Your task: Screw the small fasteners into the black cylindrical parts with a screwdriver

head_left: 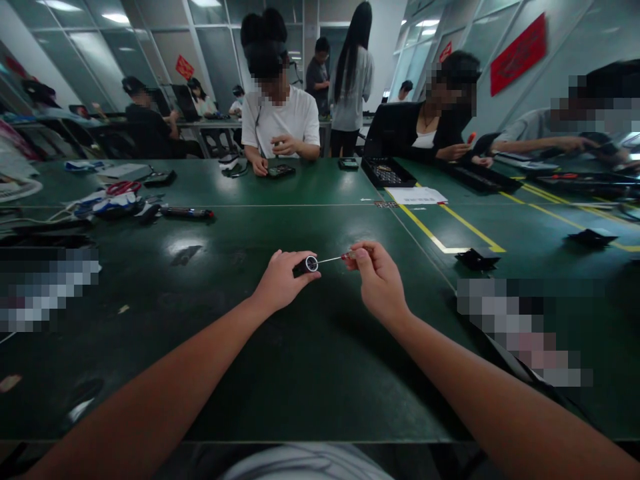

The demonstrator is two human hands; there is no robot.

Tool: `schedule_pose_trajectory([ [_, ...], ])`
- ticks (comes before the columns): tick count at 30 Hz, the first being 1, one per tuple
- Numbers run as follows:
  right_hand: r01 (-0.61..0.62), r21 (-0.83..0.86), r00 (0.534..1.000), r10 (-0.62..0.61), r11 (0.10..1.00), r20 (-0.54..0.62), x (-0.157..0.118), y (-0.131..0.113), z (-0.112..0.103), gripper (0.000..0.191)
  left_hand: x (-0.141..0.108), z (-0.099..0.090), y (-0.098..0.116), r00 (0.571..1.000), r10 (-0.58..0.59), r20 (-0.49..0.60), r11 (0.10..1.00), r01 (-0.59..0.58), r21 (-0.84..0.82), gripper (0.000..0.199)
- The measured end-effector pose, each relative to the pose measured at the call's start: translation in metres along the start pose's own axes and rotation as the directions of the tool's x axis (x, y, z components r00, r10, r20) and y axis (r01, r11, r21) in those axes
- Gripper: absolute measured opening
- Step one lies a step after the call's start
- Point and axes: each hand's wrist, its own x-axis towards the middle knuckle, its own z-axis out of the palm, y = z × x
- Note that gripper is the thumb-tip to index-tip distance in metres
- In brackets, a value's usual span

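My left hand (285, 280) is closed around a small black cylinder (302, 268) with a silvery white ring at its end, which faces right. In my right hand (377, 280) is a screwdriver (346, 256), its reddish handle pinched between thumb and fingers. The thin metal shaft points left, and its tip meets the ringed end of the cylinder; whether it touches a screw is too small to tell. Both hands are held above the green table (310, 373), over its middle.
Gloves (117, 203), red-handled scissors (123, 188) and a dark pen-like tool (187, 213) lie at the left. A black tray (387, 173) and a white paper (417, 195) lie beyond my right hand, near a black crumpled piece (477, 260). Co-workers sit across the table.
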Motion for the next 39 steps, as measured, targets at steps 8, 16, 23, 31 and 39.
schedule_pose_trajectory([
  [8, 0.063, -0.066, 0.997, -0.06, 0.996, 0.055, -0.008, -0.01, -0.002, 0.026, -0.001, 0.003, -0.002, 0.999, 0.034, 0.025, 0.999, -0.034, -0.012, 0.037],
  [16, 0.176, -0.266, 0.984, -0.166, 0.948, 0.061, -0.012, -0.019, -0.002, 0.024, -0.002, 0.003, -0.002, 0.999, 0.022, 0.027, 1.0, -0.021, -0.022, 0.037],
  [23, 0.182, -0.295, 0.983, -0.162, 0.938, 0.092, -0.01, -0.023, -0.003, 0.032, -0.002, 0.003, 0.001, 0.999, 0.026, 0.038, 0.999, -0.025, -0.023, 0.036],
  [31, 0.158, -0.258, 0.987, -0.142, 0.953, 0.077, -0.008, -0.016, -0.003, 0.017, -0.002, 0.002, -0.002, 1.0, 0.012, 0.006, 1.0, -0.012, -0.018, 0.036],
  [39, 0.139, -0.253, 0.99, -0.128, 0.957, 0.062, -0.008, -0.017, -0.003, 0.022, -0.002, 0.003, -0.002, 1.0, 0.003, 0.029, 1.0, -0.003, -0.015, 0.037],
])
